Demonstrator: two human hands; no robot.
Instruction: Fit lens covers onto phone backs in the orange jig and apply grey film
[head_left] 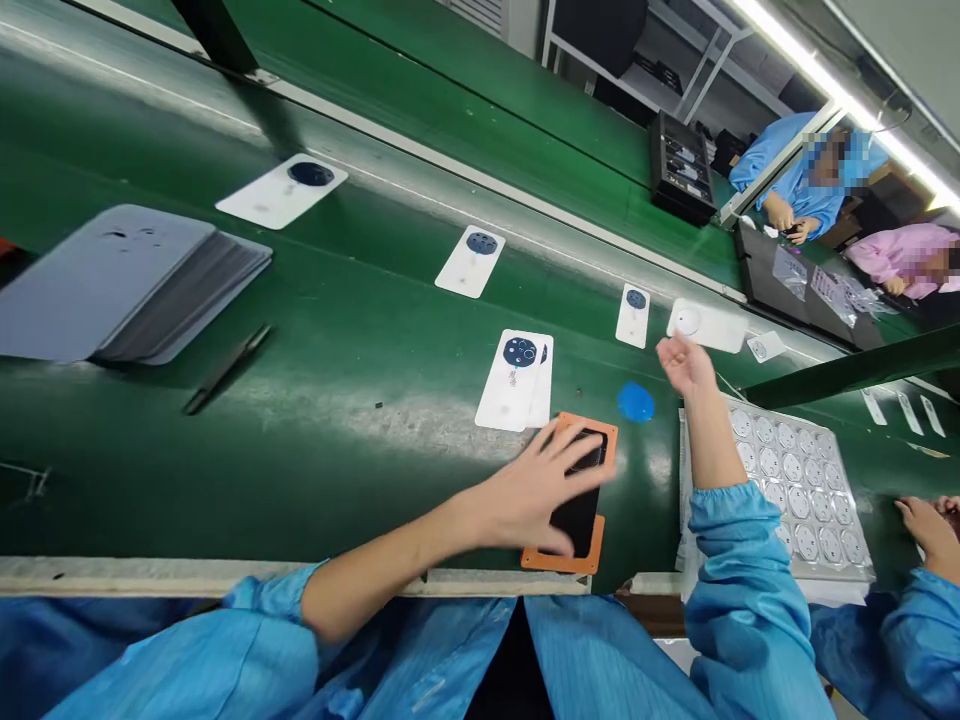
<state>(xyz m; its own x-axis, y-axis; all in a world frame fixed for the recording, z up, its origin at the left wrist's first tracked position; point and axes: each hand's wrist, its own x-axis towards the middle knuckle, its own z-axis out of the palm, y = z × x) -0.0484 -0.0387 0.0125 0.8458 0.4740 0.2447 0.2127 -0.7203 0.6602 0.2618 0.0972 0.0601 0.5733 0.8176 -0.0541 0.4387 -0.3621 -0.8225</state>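
Note:
My left hand is spread over a dark phone-shaped panel in an orange frame, with nothing gripped between its fingers. Farther right, my right hand is raised beside a white card with a round cutout; its fingers look bent together, and what they hold, if anything, is hidden. Two overlapping white panels with dark camera discs lie just beyond my left hand. A blue round piece rests on the green bench between my hands.
More white panels lie along the bench. At left are a stack of grey sheets and a black pen-like tool. A tray of round parts sits under my right forearm. Another person's hand is at far right.

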